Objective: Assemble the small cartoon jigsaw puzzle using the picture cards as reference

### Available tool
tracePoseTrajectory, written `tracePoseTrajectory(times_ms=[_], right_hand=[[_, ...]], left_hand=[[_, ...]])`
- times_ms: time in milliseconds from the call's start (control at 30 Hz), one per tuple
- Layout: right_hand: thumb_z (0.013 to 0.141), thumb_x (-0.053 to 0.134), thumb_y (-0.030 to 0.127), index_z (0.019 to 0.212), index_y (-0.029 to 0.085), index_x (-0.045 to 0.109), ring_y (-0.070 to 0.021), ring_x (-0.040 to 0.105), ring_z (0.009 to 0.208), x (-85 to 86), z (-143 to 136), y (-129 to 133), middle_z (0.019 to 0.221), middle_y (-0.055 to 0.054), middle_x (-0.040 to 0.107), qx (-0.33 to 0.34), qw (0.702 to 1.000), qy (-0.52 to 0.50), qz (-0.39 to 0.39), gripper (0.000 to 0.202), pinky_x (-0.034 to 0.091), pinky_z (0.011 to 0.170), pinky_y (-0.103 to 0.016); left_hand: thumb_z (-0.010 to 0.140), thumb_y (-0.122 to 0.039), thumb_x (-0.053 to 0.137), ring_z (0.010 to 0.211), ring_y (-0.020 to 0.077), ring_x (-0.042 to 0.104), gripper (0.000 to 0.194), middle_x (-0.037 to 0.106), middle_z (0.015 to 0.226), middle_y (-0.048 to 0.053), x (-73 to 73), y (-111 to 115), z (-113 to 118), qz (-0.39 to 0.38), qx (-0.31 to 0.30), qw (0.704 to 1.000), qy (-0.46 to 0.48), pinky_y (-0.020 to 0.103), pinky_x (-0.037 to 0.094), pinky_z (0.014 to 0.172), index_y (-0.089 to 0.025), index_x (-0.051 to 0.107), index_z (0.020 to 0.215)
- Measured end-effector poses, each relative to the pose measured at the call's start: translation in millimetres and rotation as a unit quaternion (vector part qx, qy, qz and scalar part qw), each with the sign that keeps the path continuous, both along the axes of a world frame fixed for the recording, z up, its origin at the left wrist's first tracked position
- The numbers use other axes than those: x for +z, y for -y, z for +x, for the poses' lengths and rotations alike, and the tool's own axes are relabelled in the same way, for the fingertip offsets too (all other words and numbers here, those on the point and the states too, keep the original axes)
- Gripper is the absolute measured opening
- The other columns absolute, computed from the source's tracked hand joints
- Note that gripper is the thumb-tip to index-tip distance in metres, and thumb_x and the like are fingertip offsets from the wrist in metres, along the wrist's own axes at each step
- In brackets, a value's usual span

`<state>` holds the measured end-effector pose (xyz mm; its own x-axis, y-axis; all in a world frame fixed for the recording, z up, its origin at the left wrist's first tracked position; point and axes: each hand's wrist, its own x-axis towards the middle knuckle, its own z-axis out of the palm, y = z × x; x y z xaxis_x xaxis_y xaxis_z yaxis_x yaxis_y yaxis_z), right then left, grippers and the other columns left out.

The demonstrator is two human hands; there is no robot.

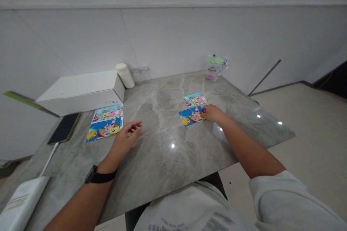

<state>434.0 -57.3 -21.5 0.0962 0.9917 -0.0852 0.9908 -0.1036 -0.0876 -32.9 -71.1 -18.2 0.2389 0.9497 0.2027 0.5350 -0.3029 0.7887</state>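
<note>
Two cartoon cards lie at the left of the grey table: a light blue card (108, 113) above a larger dark blue card (104, 129). Just right of the dark blue one is my left hand (127, 138), fingers curled loosely and apart, nothing in it, a dark watch on the wrist. Farther right lie two similar cards, a light blue one (195, 99) and, nearer me, a dark blue one (191, 116). My right hand (213, 113) has its closed fingertips on the right edge of that nearer card, which lies about flat on the table.
At the back left stand a long white box (81, 92), a white bottle (125, 75) and clear glasses (141, 74). A phone (64, 128) is cabled to a white device (23, 202). A clear bag (215, 68) stands at the table's back right, by the wall.
</note>
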Motion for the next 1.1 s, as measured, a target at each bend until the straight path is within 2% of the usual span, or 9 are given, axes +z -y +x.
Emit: tracePoseTrajectory(times_ms=[133, 233, 367, 467, 567, 667, 833, 967, 1100], right_hand=[[0.089, 0.073, 0.035, 0.100, 0.017, 0.080, -0.0253, 0.073, 0.093, 8.6, -73.2, -4.6, 0.104, -0.013, 0.080, 0.084, 0.996, -0.028, -0.008, 0.022, 0.050, 0.074, -0.028], [0.092, 0.071, 0.040, 0.108, 0.017, 0.079, -0.0237, 0.072, 0.097, 16.9, -126.8, -10.7, 0.109, -0.012, 0.080, 0.145, 0.986, -0.053, -0.067, 0.029, 0.048, 0.077, -0.026], [0.095, 0.070, 0.042, 0.125, 0.017, 0.074, -0.0243, 0.071, 0.107, 24.3, -167.3, -23.8, 0.120, -0.013, 0.078, 0.192, 0.975, -0.073, -0.084, 0.039, 0.049, 0.086, -0.026], [0.094, 0.072, 0.036, 0.134, 0.014, 0.071, -0.0276, 0.069, 0.118, 28.6, -175.1, -41.4, 0.130, -0.017, 0.074, 0.186, 0.979, -0.052, -0.059, 0.046, 0.050, 0.092, -0.028], [0.090, 0.074, 0.028, 0.131, 0.015, 0.074, -0.0294, 0.068, 0.120, 32.9, -179.1, -62.0, 0.131, -0.018, 0.073, 0.216, 0.975, -0.027, -0.054, 0.042, 0.051, 0.095, -0.029], [0.083, 0.081, 0.026, 0.115, 0.019, 0.082, -0.0314, 0.072, 0.113, 35.4, -187.6, -79.4, 0.121, -0.015, 0.078, 0.261, 0.961, -0.007, -0.095, 0.033, 0.053, 0.090, -0.031], [0.070, 0.090, 0.023, 0.103, 0.021, 0.085, -0.0308, 0.075, 0.100, 33.9, -201.0, -98.1, 0.105, -0.012, 0.082, 0.281, 0.949, 0.013, -0.140, 0.033, 0.054, 0.081, -0.031], [0.067, 0.093, 0.027, 0.093, 0.022, 0.086, -0.0262, 0.075, 0.091, 30.5, -201.8, -105.9, 0.094, -0.008, 0.082, 0.295, 0.939, 0.021, -0.175, 0.027, 0.052, 0.077, -0.028], [0.067, 0.093, 0.030, 0.089, 0.022, 0.086, -0.0224, 0.073, 0.085, 26.5, -195.0, -107.1, 0.089, -0.006, 0.082, 0.310, 0.929, -0.005, -0.202, 0.025, 0.049, 0.072, -0.026]], left_hand=[[0.090, -0.050, 0.062, 0.092, 0.0200, 0.067, 0.046, 0.074, 0.113, 0.008, 8.7, -12.4, -2.2, -0.015, 0.003, 1.000, -0.015, 0.033, 0.054, 0.078, -0.020, 0.070, 0.125], [0.088, -0.050, 0.063, 0.093, 0.0208, 0.067, 0.047, 0.073, 0.118, 0.009, 11.3, -22.9, -4.1, -0.016, 0.005, 0.998, -0.065, 0.034, 0.055, 0.080, -0.020, 0.070, 0.124], [0.084, -0.046, 0.068, 0.096, 0.0233, 0.067, 0.052, 0.070, 0.121, 0.011, 8.8, -34.5, -12.2, -0.011, 0.011, 0.989, -0.150, 0.038, 0.056, 0.084, -0.019, 0.067, 0.129], [0.082, -0.042, 0.073, 0.098, 0.0249, 0.067, 0.053, 0.069, 0.124, 0.013, 6.8, -41.2, -15.1, 0.000, -0.001, 0.975, -0.223, 0.040, 0.055, 0.091, -0.018, 0.067, 0.130], [0.082, -0.043, 0.076, 0.106, 0.0277, 0.068, 0.054, 0.069, 0.127, 0.014, 7.8, -50.4, -6.3, 0.001, -0.036, 0.958, -0.284, 0.039, 0.053, 0.095, -0.016, 0.068, 0.128], [0.083, -0.046, 0.076, 0.110, 0.0295, 0.068, 0.052, 0.072, 0.121, 0.014, 11.4, -64.9, 12.4, -0.009, -0.066, 0.941, -0.332, 0.037, 0.051, 0.096, -0.016, 0.070, 0.125], [0.079, -0.046, 0.081, 0.101, 0.0274, 0.069, 0.053, 0.075, 0.114, 0.011, 18.3, -88.8, 41.6, -0.082, -0.093, 0.911, -0.392, 0.031, 0.050, 0.083, -0.015, 0.071, 0.121], [0.073, -0.040, 0.085, 0.097, 0.0262, 0.069, 0.052, 0.077, 0.112, 0.010, 23.6, -95.7, 51.6, -0.125, -0.114, 0.899, -0.405, 0.029, 0.048, 0.078, -0.017, 0.074, 0.118], [0.075, -0.035, 0.081, 0.086, 0.0232, 0.070, 0.031, 0.079, 0.095, 0.006, 28.3, -96.2, 52.6, -0.160, -0.148, 0.891, -0.399, 0.029, 0.047, 0.076, -0.018, 0.080, 0.101]])
